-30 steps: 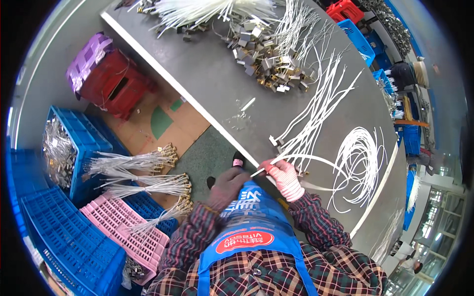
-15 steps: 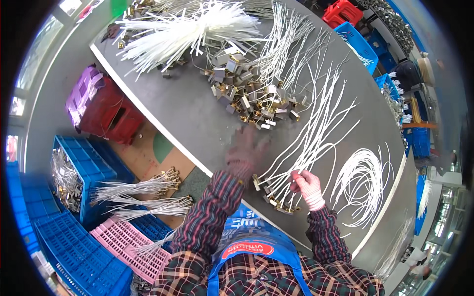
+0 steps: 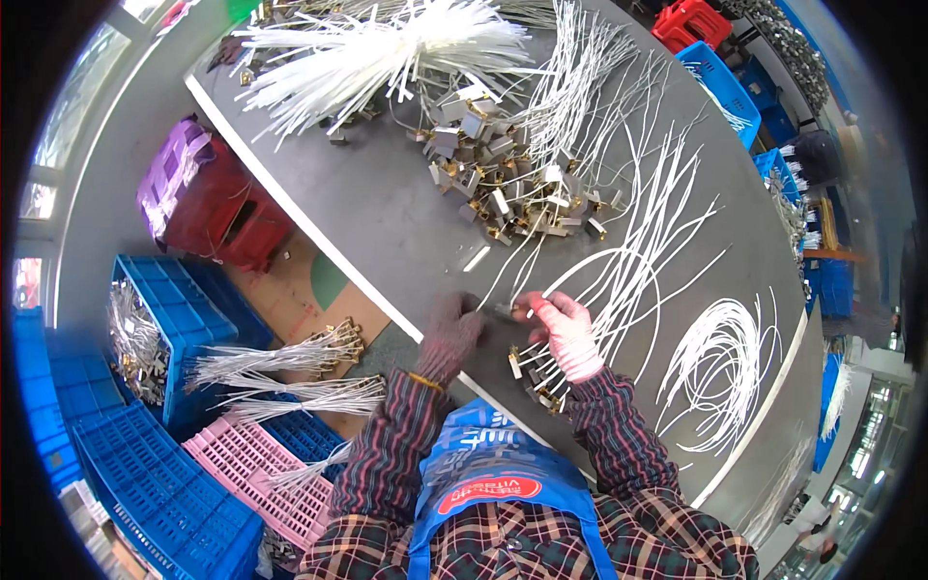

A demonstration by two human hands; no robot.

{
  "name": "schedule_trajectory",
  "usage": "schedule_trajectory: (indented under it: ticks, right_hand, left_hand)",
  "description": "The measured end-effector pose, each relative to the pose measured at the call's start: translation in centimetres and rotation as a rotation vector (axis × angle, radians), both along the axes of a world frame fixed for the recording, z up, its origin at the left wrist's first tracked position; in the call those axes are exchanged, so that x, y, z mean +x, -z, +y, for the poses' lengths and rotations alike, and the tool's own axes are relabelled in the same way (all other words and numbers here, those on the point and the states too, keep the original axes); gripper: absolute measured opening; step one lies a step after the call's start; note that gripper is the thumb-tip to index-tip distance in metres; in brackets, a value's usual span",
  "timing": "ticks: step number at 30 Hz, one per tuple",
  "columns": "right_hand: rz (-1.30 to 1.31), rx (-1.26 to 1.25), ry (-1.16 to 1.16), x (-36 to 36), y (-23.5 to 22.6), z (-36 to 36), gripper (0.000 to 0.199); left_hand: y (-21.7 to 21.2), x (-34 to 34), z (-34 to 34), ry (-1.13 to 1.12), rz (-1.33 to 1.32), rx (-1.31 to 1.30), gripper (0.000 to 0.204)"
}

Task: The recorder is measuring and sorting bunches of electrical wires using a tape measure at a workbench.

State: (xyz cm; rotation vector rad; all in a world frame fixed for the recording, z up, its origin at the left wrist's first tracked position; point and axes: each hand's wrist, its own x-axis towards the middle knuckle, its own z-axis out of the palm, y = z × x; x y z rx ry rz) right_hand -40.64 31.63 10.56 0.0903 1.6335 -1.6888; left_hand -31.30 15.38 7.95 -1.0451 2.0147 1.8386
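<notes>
My left hand (image 3: pixel 452 336), in a dark grey glove, is closed with its fingertips on the end of a thin white wire (image 3: pixel 504 275). That wire runs down from a pile of small metal parts with brass-coloured ends (image 3: pixel 512 174). Close beside it, my right hand (image 3: pixel 565 333) pinches a white tube (image 3: pixel 619 253), which arcs up and over to the right. What lies between the fingertips is partly hidden. Below and beside the right hand, a row of wired metal parts (image 3: pixel 537 379) lies with long white leads (image 3: pixel 646 261) fanned away.
A thick bundle of white tubes (image 3: pixel 396 58) lies at the far side of the dark table (image 3: pixel 387 208). On the right is a coil of white tubing (image 3: pixel 720 372). Blue crates (image 3: pixel 159 493), a pink crate (image 3: pixel 256 474) and a red stool (image 3: pixel 227 217) stand left of the table edge.
My left hand has drawn back from near the pile, now holding a wire end. The right hand has moved left and up, bringing the white tube towards it.
</notes>
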Motion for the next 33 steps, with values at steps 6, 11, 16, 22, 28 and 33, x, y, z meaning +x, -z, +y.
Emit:
schedule_trajectory:
  ticks: [6,11,16,22,28,33]
  right_hand:
    - [-0.207,-0.130,0.125,1.9,1.4,-2.9,0.028]
    - [-0.366,-0.552,0.195,2.9,5.7,-3.9,0.027]
    - [-0.195,-0.419,0.076,1.0,6.8,-1.9,0.028]
    - [-0.307,-0.270,0.061,-1.8,9.6,-0.8,0.026]
    - [-0.358,-0.472,-0.082,-3.5,9.8,0.0,0.021]
    - [-0.099,-0.222,0.169,-11.3,11.4,2.2,0.021]
  left_hand:
    - [-2.1,3.1,1.7,-0.127,0.164,0.253,0.030]
    - [-0.7,6.3,2.4,-0.362,0.033,0.329,0.032]
    - [0.1,15.1,0.0,-0.265,-0.022,0.578,0.029]
    - [0.5,28.8,-0.8,-0.169,-0.141,0.646,0.029]
    - [-1.5,28.1,1.1,-0.231,0.000,0.391,0.028]
    - [-1.7,20.8,2.2,-0.043,0.081,0.142,0.031]
